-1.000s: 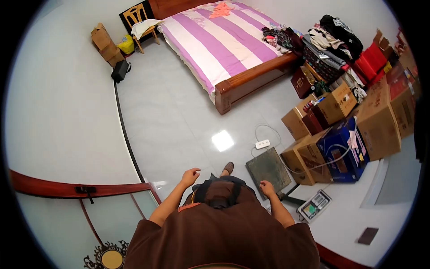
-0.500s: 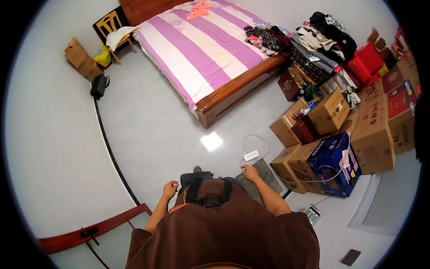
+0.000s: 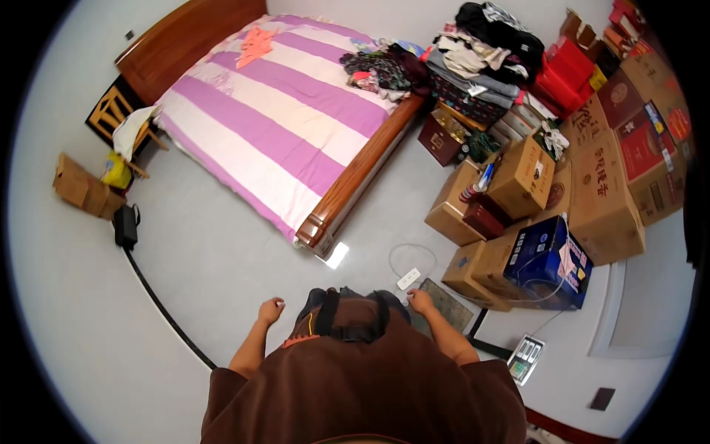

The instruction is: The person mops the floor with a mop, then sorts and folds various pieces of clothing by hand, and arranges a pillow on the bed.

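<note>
My left hand hangs beside my left hip, apart from everything around it. Its fingers are loosely curled together, with nothing visible in them. On the other side, my right hand is by my right thigh, fingers also curled in and no object showing. Below it on the floor, nearest to that hand, lie a white power strip with a cable and a dark grey mat. Between my hands, a dark strap with a buckle crosses the front of my brown shirt.
Ahead stands a bed with a purple-striped sheet and wooden footboard. Cardboard boxes and a blue box are stacked at right, near piled clothes. A chair and black bag stand left.
My view has turned right and moved forward, so the bed sits further left and nearer. My left hand has swung slightly outward; my right hand has shifted a little right and down in view.
</note>
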Demonstrator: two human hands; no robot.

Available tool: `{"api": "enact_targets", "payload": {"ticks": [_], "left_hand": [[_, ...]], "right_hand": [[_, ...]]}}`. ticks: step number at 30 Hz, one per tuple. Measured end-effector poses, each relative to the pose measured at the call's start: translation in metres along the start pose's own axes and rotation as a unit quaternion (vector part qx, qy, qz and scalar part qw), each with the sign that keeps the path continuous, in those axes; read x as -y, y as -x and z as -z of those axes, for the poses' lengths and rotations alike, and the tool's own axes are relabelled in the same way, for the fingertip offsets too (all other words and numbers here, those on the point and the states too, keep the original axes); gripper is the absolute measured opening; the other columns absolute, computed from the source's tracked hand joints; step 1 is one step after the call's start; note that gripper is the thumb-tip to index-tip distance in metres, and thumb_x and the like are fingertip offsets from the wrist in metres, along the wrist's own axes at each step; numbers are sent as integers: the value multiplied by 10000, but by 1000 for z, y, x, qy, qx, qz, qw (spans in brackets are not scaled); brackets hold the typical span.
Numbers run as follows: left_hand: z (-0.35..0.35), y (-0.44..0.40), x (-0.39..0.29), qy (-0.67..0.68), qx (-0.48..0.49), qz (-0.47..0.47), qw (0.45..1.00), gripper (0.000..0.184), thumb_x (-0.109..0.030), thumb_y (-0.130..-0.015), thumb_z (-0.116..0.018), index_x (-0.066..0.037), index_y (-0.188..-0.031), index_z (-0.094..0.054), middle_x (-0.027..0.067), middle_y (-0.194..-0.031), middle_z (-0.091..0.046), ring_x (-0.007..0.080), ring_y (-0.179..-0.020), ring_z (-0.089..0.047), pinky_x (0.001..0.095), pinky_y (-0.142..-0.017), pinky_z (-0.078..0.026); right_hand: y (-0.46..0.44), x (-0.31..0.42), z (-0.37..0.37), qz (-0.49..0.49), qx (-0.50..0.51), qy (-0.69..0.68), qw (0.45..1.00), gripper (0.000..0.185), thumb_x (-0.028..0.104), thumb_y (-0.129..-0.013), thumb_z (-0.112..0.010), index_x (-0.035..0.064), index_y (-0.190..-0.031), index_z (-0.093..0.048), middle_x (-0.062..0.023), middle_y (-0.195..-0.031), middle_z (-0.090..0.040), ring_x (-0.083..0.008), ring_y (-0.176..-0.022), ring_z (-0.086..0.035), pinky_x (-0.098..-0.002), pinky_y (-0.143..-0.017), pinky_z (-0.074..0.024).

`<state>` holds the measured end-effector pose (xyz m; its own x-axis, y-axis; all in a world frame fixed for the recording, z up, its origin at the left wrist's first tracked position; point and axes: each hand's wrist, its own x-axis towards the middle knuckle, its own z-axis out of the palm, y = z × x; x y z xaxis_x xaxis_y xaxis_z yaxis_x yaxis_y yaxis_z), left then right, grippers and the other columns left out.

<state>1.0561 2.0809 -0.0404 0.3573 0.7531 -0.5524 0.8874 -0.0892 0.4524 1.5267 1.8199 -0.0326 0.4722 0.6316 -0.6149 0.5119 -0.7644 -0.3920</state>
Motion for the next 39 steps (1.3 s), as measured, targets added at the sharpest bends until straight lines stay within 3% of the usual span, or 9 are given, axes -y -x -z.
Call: {"api": "enact_targets", "payload": {"ticks": [2, 8, 10, 16, 23, 24, 30, 33, 39], "left_hand": [[30, -51, -20, -47, -15, -39, 998, 308, -329, -859, -633, -121, -1080, -689, 142, -891, -707, 318, -862, -673, 422, -801, -527], [73, -178, -148, 92, -13, -77, 993, 318, -322, -871, -636, -72, -1062, -681, 142, -855, -706, 269, -789, -684, 368, -728, -534], [66, -214, -190, 125, -44, -179, 975, 295, -307, -884, -629, -67, -1047, -681, 130, -824, -700, 230, -698, -673, 353, -669, -525], [52, -268, -298, 111, 38, -202, 972, 398, -368, -888, -627, -47, -1120, -666, 143, -973, -706, 267, -923, -675, 361, -817, -521], [54, -355, -337, -13, 54, -136, 989, 414, -388, -885, -627, -55, -1128, -667, 174, -1016, -698, 302, -949, -674, 365, -832, -524], [63, -359, -351, 5, 56, -133, 990, 410, -386, -884, -626, -53, -1118, -669, 180, -1005, -699, 311, -931, -679, 371, -821, -527], [73, -415, -401, 27, 88, -81, 992, 404, -363, -880, -616, -54, -1138, -659, 169, -993, -705, 301, -932, -678, 365, -832, -521], [61, -466, -399, 16, 107, -89, 990, 433, -396, -869, -620, -60, -1138, -660, 171, -988, -702, 314, -951, -669, 379, -845, -515], [92, -548, -466, -32, 116, -118, 986, 442, -444, -870, -606, -81, -1112, -674, 173, -1006, -698, 323, -966, -662, 398, -851, -513]], "right_hand": [[-3, 11, 10, -15, -30, -31, 999, 316, 268, -836, -625, 142, -1122, -668, -147, -1057, -683, -328, -1015, -633, -424, -879, -501], [-30, 19, 19, -37, -77, -122, 989, 318, 268, -826, -650, 105, -1096, -683, -175, -975, -692, -332, -968, -648, -420, -854, -504], [-52, 9, 22, -49, -70, -130, 988, 318, 272, -822, -660, 103, -1091, -686, -175, -974, -692, -332, -975, -646, -417, -858, -503], [-141, -48, 60, -127, -46, -106, 985, 344, 306, -823, -662, 124, -1115, -679, -187, -1111, -661, -340, -1078, -607, -421, -941, -477], [-269, -24, 217, -2, -109, -48, 993, 318, 282, -845, -614, 113, -1109, -667, -142, -1099, -660, -322, -1111, -564, -403, -947, -468], [-279, -17, 239, 76, -203, -46, 975, 309, 289, -843, -619, 91, -1073, -681, -172, -972, -677, -357, -939, -624, -439, -844, -507], [-358, 50, 334, 79, -195, -166, 963, 301, 233, -838, -665, 64, -1087, -653, -153, -989, -662, -287, -886, -644, -389, -815, -516], [-384, 70, 353, 70, -152, -173, 971, 299, 282, -847, -643, 108, -1089, -662, -154, -1030, -628, -305, -1001, -626, -400, -868, -505], [-438, 65, 387, 68, -109, -146, 981, 332, 285, -850, -641, 81, -1112, -652, -156, -1011, -680, -328, -924, -651, -417, -809, -513]]}}
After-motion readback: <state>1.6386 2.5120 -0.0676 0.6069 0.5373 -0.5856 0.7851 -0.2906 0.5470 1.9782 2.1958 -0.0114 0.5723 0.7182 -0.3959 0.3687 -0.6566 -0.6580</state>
